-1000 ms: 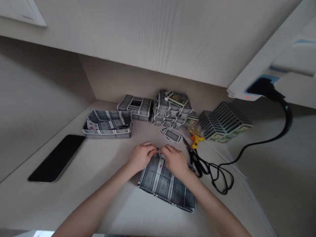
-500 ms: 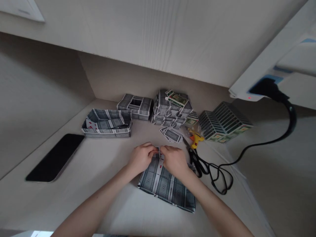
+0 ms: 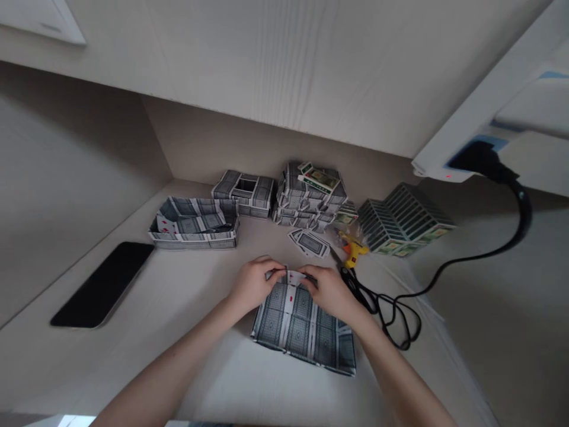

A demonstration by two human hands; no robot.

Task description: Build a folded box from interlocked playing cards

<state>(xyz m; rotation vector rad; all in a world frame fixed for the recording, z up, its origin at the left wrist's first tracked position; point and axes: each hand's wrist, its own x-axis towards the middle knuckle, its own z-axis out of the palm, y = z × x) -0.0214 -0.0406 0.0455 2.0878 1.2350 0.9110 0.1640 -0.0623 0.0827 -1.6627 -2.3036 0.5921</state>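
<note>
A box-like piece made of joined playing cards (image 3: 299, 333), their grey patterned backs showing, lies tilted on the desk in front of me. At its far edge, my left hand (image 3: 255, 283) pinches the left side with thumb and forefinger. My right hand (image 3: 331, 289) grips the same edge a little to the right, fingers bent over it. Between the two hands a white card face with red marks (image 3: 294, 277) shows. The undersides of the fingertips are hidden.
Behind stand an open card box (image 3: 193, 242), a card box with a square hole (image 3: 249, 201) and stacked card boxes (image 3: 306, 201). Loose cards (image 3: 311, 243), black-handled scissors (image 3: 351, 284), a yellow glue gun (image 3: 355, 252), its cable (image 3: 418, 296), card packs (image 3: 400, 219) and a phone (image 3: 104, 284) lie around.
My right hand has shifted right along the far edge, away from my left hand, baring the white card face between them. The left hand stays nearly in place.
</note>
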